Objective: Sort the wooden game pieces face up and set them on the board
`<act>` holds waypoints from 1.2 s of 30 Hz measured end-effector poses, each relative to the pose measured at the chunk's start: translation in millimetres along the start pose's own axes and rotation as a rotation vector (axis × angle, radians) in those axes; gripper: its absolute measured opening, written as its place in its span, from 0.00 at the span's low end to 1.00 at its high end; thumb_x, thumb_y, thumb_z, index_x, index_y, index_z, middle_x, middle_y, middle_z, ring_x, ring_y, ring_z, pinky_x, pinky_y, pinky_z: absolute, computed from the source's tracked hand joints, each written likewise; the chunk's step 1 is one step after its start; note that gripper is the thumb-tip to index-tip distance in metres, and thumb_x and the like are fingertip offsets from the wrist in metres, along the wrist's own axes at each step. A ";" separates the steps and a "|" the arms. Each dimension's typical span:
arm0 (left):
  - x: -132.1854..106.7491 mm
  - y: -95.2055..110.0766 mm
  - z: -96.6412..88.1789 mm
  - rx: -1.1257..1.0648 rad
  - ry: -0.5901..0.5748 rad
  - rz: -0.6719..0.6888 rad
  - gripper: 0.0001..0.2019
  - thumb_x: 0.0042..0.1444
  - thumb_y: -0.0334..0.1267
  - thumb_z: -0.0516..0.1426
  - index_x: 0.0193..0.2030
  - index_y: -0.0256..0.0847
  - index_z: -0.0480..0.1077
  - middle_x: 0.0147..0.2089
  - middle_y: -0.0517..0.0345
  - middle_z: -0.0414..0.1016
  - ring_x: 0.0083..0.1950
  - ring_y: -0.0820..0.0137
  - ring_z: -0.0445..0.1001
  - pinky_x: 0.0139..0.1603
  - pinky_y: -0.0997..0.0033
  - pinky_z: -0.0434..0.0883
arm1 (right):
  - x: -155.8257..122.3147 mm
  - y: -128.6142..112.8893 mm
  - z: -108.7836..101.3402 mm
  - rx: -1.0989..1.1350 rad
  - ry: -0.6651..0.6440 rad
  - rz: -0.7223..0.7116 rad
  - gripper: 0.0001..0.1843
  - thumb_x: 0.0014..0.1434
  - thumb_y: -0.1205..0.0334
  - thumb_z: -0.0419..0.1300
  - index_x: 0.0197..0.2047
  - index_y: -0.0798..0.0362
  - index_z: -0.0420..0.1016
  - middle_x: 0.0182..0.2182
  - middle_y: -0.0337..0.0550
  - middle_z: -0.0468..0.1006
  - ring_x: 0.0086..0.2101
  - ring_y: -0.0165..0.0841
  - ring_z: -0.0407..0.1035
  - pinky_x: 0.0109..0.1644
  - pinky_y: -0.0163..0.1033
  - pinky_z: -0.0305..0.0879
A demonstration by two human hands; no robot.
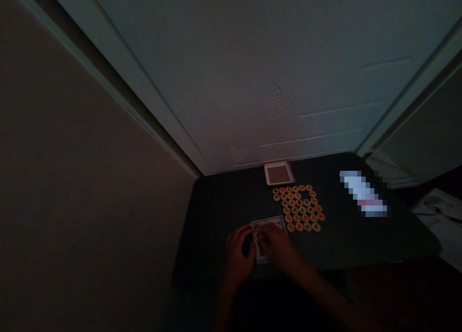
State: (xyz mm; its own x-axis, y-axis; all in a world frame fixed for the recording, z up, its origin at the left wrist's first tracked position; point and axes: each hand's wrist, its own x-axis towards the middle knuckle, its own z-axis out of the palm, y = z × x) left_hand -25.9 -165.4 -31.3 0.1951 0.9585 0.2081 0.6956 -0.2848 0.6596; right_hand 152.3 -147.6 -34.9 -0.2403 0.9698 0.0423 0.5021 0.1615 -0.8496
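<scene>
A shallow white box sits near the front of the dark table, partly covered by my hands. My left hand curls round its left side, fingers at the rim and thumb at the front part. My right hand reaches over the box from the right, its fingertips pinched at a round Chinese chess piece. Another chess piece lies just behind that one, in the box's back left corner. Dim light hides the fingertips' exact contact. Several Chinese chess pieces with red or dark characters lie in rows to the right of the box.
A box lid or second tray rests at the table's back edge. On the right lies a bright, pixelated object. The dark table stands against a white panel with heart reliefs. Pale items are beyond its right edge.
</scene>
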 end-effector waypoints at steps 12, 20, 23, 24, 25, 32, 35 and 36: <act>1.0 0.7 -0.4 0.007 0.002 -0.011 0.19 0.62 0.32 0.55 0.59 0.50 0.72 0.62 0.52 0.73 0.63 0.57 0.71 0.63 0.48 0.67 | -6.7 -2.0 -10.0 0.078 -0.019 -0.084 0.14 0.65 0.69 0.56 0.49 0.51 0.80 0.46 0.48 0.80 0.49 0.38 0.74 0.58 0.45 0.68; 0.8 1.3 -0.1 0.001 -0.003 -0.011 0.19 0.62 0.32 0.55 0.59 0.49 0.71 0.62 0.52 0.73 0.64 0.57 0.70 0.64 0.48 0.66 | -7.2 -7.1 -14.6 0.116 -0.015 -0.119 0.21 0.65 0.73 0.52 0.54 0.50 0.79 0.53 0.49 0.79 0.54 0.38 0.73 0.63 0.47 0.66; 1.1 1.1 0.0 0.001 0.000 -0.007 0.19 0.61 0.32 0.55 0.58 0.49 0.71 0.62 0.52 0.74 0.63 0.56 0.71 0.64 0.48 0.67 | -6.3 -7.7 -13.2 0.115 -0.022 -0.112 0.23 0.64 0.74 0.51 0.56 0.50 0.79 0.54 0.49 0.79 0.55 0.38 0.73 0.65 0.49 0.65; 1.1 1.1 0.0 0.002 0.002 -0.006 0.19 0.61 0.31 0.55 0.58 0.49 0.71 0.62 0.52 0.74 0.63 0.57 0.71 0.64 0.48 0.67 | -6.2 -7.2 -12.5 0.115 -0.023 -0.110 0.23 0.64 0.74 0.52 0.56 0.50 0.79 0.55 0.49 0.79 0.56 0.39 0.72 0.66 0.49 0.64; 1.2 1.2 -0.1 0.004 0.005 -0.005 0.19 0.61 0.31 0.56 0.58 0.49 0.71 0.62 0.52 0.74 0.63 0.57 0.71 0.63 0.49 0.67 | -6.1 -6.4 -11.8 0.115 -0.023 -0.109 0.23 0.64 0.74 0.52 0.56 0.50 0.79 0.55 0.49 0.79 0.56 0.39 0.72 0.66 0.49 0.64; 1.9 3.7 -1.9 0.024 0.002 0.002 0.18 0.62 0.33 0.56 0.58 0.48 0.71 0.61 0.52 0.74 0.62 0.58 0.72 0.62 0.50 0.68 | -6.3 -0.3 -9.5 0.117 -0.018 -0.135 0.22 0.64 0.74 0.52 0.55 0.51 0.79 0.55 0.49 0.79 0.55 0.38 0.72 0.65 0.49 0.65; 1.4 3.0 -0.9 0.030 0.006 0.006 0.18 0.62 0.33 0.55 0.59 0.48 0.71 0.62 0.53 0.74 0.63 0.58 0.71 0.63 0.51 0.68 | -5.3 2.3 -7.7 0.112 -0.015 -0.139 0.21 0.64 0.73 0.53 0.55 0.51 0.79 0.54 0.49 0.79 0.55 0.39 0.72 0.65 0.49 0.65; 1.2 2.5 -0.4 0.031 0.009 0.009 0.18 0.62 0.33 0.55 0.59 0.48 0.71 0.62 0.53 0.74 0.63 0.58 0.71 0.63 0.51 0.68 | -5.1 2.8 -7.1 0.114 -0.010 -0.141 0.21 0.64 0.73 0.53 0.54 0.51 0.79 0.53 0.49 0.79 0.55 0.39 0.72 0.65 0.49 0.65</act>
State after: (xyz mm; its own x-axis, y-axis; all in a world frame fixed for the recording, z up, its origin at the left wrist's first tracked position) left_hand -24.2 -165.0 -29.1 0.1955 0.9556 0.2203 0.7151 -0.2926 0.6349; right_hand 160.8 -150.8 -33.8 -0.3100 0.9370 0.1607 0.3656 0.2736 -0.8896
